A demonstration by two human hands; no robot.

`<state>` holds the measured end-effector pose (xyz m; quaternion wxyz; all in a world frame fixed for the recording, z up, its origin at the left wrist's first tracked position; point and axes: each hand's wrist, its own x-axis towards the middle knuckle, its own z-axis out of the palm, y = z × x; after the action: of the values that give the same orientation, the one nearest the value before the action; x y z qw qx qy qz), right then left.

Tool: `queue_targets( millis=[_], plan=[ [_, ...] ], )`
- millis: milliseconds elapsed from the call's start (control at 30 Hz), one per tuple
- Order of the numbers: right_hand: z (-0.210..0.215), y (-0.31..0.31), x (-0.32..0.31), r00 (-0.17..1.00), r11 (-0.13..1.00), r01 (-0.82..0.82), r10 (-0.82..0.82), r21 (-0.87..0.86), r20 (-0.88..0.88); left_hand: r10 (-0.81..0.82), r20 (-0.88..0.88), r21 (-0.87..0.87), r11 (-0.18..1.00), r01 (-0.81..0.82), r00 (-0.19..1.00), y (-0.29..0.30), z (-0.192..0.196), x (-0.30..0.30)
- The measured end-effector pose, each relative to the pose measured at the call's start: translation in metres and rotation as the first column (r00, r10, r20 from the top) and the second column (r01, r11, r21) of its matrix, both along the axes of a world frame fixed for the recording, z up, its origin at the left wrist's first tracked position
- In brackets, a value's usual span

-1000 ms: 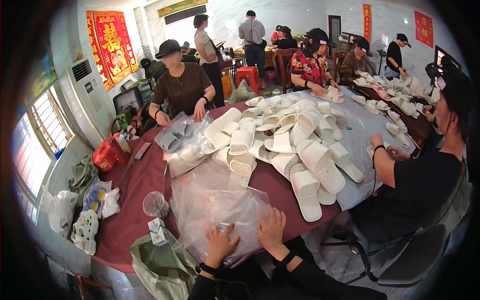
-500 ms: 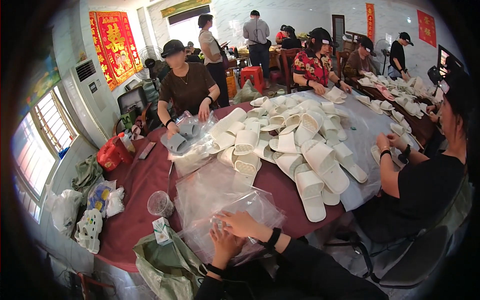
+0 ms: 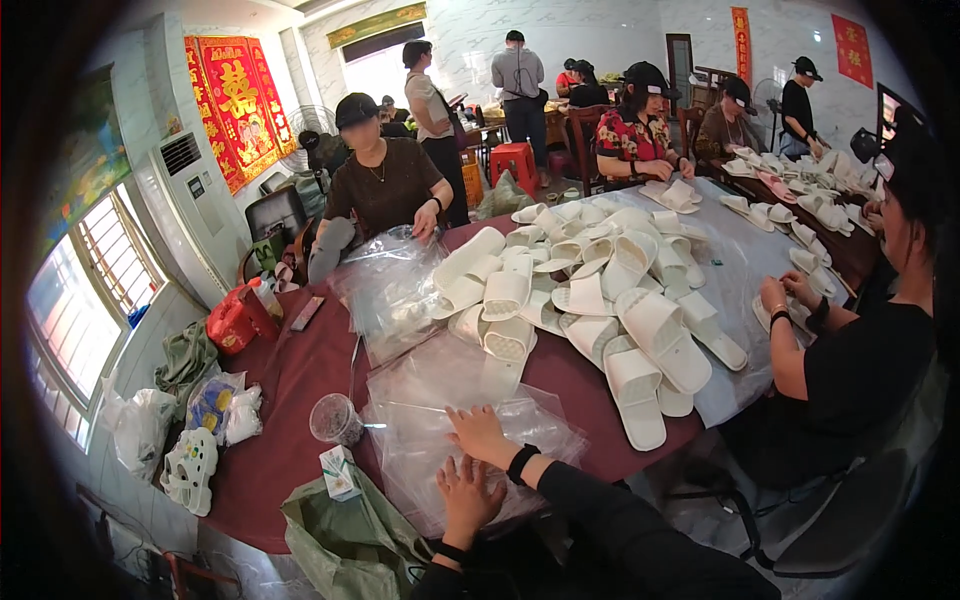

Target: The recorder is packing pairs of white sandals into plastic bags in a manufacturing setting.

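A stack of clear plastic bags [image 3: 410, 408] lies on the table's near side. Fingers spread, my left hand [image 3: 468, 500] rests on the lower part of the bags. Just above it my right hand [image 3: 478, 436] reaches across the stack, its fingers stretched out and touching the film. I see nothing held in either hand. Past the bags rises a heap of white slippers [image 3: 640, 385], some overlapping the bags' far edge.
Left of the bags are a clear tub [image 3: 335, 420], a small white box [image 3: 340, 472] and a green sack [image 3: 345, 530]. A red jug [image 3: 240, 318] stands farther left. Across the table a person [image 3: 385, 190] holds grey slippers [image 3: 330, 248]; another person [image 3: 850, 340] sits at the right.
My hands have drawn apart a little, and the fingers are more spread on the bags. Opposite me, the person has lifted the grey slippers off the bags toward the left. My view has shifted slightly.
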<state>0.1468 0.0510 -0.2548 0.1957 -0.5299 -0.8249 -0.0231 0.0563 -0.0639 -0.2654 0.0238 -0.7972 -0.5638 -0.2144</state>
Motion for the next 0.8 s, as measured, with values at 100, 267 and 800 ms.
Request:
queue_targets(
  millis=[100,267,800],
  plan=[
    [0.003,0.011,0.003,0.970,0.994,0.046,-0.068,-0.097,-0.233,-0.015,-0.026,0.042,0.999,0.016,1.000,-0.001,0.002,0.001],
    [0.011,0.029,0.025,0.752,0.944,-0.108,-0.128,-0.312,-0.647,-0.031,-0.002,0.078,0.996,0.031,1.000,0.000,0.002,0.004],
    [0.040,-0.003,0.009,0.936,0.760,-0.323,0.344,-0.564,-0.074,-0.002,0.173,-0.140,0.990,0.026,0.985,0.000,-0.006,-0.002]
  ],
)
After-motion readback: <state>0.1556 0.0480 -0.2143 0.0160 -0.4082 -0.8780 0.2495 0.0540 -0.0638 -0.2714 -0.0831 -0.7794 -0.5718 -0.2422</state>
